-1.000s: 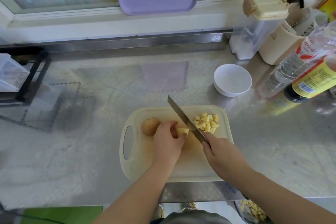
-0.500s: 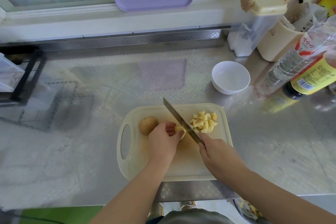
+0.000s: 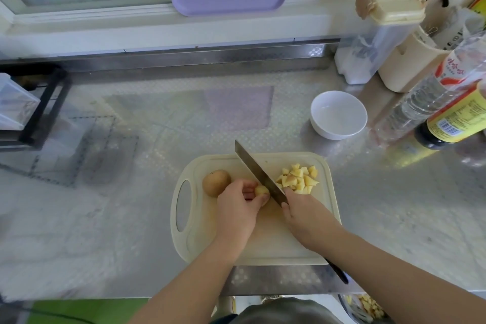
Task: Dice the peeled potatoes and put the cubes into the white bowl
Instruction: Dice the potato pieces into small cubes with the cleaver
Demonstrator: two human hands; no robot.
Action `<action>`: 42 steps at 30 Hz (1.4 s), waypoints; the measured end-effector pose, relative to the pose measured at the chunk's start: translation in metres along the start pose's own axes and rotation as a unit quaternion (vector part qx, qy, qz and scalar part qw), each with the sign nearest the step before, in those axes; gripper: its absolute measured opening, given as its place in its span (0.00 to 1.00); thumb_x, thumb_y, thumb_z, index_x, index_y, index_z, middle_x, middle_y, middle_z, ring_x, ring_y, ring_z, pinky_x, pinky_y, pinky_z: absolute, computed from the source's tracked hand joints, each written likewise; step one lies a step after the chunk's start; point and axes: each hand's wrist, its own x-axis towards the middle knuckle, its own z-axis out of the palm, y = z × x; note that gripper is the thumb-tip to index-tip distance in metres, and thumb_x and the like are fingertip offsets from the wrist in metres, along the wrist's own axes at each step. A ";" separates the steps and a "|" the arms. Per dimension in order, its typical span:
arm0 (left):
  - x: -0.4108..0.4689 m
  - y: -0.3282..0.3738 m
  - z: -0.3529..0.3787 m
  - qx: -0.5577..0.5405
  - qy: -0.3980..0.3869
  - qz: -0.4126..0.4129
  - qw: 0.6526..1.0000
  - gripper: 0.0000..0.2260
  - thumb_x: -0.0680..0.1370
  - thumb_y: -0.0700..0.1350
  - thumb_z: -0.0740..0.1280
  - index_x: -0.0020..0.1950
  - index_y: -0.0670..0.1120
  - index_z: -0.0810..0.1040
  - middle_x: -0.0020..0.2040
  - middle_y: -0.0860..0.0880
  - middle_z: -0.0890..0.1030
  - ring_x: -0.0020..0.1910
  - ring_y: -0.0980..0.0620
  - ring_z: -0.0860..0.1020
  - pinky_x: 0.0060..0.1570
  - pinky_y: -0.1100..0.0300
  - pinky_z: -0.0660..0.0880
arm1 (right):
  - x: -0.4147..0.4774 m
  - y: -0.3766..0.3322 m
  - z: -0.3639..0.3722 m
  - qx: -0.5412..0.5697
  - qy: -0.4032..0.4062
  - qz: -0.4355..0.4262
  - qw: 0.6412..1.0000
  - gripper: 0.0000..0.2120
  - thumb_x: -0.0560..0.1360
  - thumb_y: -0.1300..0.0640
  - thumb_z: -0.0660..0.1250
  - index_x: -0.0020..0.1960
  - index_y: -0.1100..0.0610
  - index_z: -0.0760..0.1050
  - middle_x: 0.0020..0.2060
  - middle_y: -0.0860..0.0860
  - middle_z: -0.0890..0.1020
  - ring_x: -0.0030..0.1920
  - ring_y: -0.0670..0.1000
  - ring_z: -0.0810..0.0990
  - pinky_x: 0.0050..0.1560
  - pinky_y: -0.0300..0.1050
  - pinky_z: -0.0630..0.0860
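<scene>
The cutting board (image 3: pixel 200 239) lies on the steel counter (image 3: pixel 394 205), close to its near edge, with the handle slot on its left end. A person stands over it, both forearms reaching in across the board's near side.

Near the board's middle, the left hand (image 3: pixel 236 213) has its fingers curled down, pinching a small potato piece (image 3: pixel 261 190) against the board. The right hand (image 3: pixel 305 218) has its fingers wrapped tight round the knife (image 3: pixel 259 173) at the top of the handle. The dark end of the handle pokes out past the wrist, beyond the board's near right corner. The blade slants from the hand toward the board's far edge, its tip reaching just past that edge, and it sits right against the right side of the pinched piece.

Just right of the blade, on the board's far right part, is a loose heap of potato cubes (image 3: pixel 298 179). A whole potato (image 3: pixel 216 183) rests on the board's far left part, beside the left hand's knuckles.

The white bowl (image 3: pixel 328 134) stands on the counter beyond the board's far right corner, apart from it; no cubes show in it. Further out from that same corner stand a dark bottle (image 3: pixel 447 126) with a yellow label, a clear bottle (image 3: pixel 426 97) and a clear container (image 3: pixel 368 47) with a cream lid.
</scene>
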 end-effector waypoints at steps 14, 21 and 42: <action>-0.001 -0.005 -0.013 0.066 -0.048 -0.009 0.997 0.13 0.74 0.47 0.74 0.57 0.51 0.80 0.44 0.57 0.81 0.43 0.62 0.79 0.42 0.73 0.74 | -0.020 0.013 -0.008 0.044 0.030 -0.010 0.999 0.06 0.84 0.52 0.54 0.51 0.48 0.69 0.38 0.47 0.77 0.38 0.49 0.77 0.43 0.52 0.78; 0.002 -0.002 -0.007 0.066 -0.023 -0.048 0.996 0.10 0.72 0.50 0.75 0.51 0.51 0.80 0.42 0.57 0.82 0.43 0.62 0.79 0.39 0.70 0.70 | -0.026 0.009 -0.010 0.035 0.012 -0.024 0.999 0.07 0.84 0.50 0.54 0.56 0.48 0.70 0.41 0.47 0.79 0.41 0.49 0.78 0.46 0.52 0.79; -0.009 0.000 -0.015 0.141 -0.038 -0.011 0.989 0.10 0.72 0.54 0.74 0.46 0.52 0.77 0.38 0.54 0.80 0.38 0.59 0.78 0.38 0.64 0.74 | -0.036 0.007 0.001 -0.004 0.020 -0.014 1.000 0.06 0.84 0.49 0.52 0.54 0.45 0.67 0.38 0.46 0.78 0.37 0.49 0.79 0.43 0.51 0.81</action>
